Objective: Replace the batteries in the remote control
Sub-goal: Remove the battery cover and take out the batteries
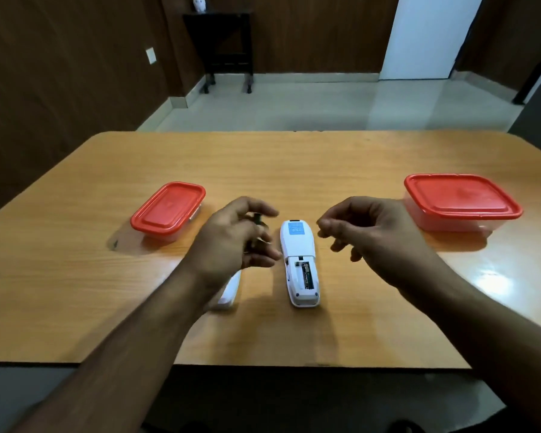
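One remote (pixel 299 260) lies open on the table (pixel 294 170) between two red-lidded boxes (pixel 168 208); left hand (pixel 231 237) pinches a dark battery (pixel 257 220), right hand (pixel 369 228) loosely curled, its grip empty.

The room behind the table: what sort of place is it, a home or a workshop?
Probably a room in a home or a small office, not a workshop. It has dark wood-panelled walls, a tiled floor and a small dark side table by the wall. No tools or machines show.

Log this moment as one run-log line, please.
remote: face down, compartment open, one battery in | left hand: holds dark battery-like object | right hand: nothing visible | cover: on table
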